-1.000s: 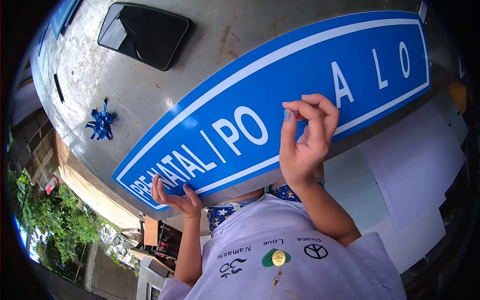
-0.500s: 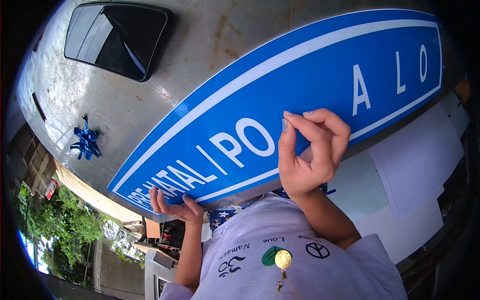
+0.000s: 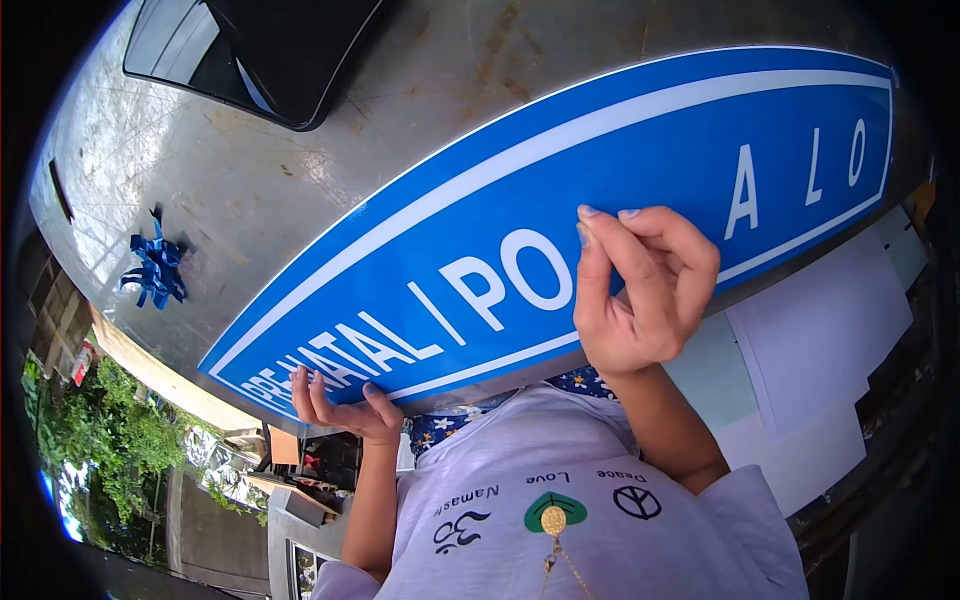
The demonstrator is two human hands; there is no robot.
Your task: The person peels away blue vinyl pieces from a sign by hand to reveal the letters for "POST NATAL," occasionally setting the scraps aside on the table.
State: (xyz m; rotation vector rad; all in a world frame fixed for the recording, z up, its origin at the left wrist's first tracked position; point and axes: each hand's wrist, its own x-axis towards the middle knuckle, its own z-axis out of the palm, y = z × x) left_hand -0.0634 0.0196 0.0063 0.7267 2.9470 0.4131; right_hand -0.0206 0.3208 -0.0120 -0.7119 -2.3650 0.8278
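A long blue sign [image 3: 650, 150] with a white border lies across the metal table [image 3: 430, 120]. White letters on it read PRE-NATAL / PO, then A L O further right, where my right hand hides part of the surface. Above the sign's lower middle, my right hand [image 3: 650, 290] is closed in a pinch, thumb against index finger. Whatever sits between those fingertips, if anything, is too small to make out. My left hand [image 3: 350, 410] rests at the sign's lower left edge, fingers apart and bent upward over the first letters.
A black glossy phone-like device [image 3: 290, 60] lies at the upper left. Below it is a small tangle of blue strips [image 3: 157, 265]. White sheets [image 3: 820, 330] are at the right, below the sign. Green plants [image 3: 120, 420] appear beyond the table's left edge.
The view has shifted, so the black device sits higher and is more cut off. My right hand keeps its pinch over the sign, and my left hand stays at the lower edge.
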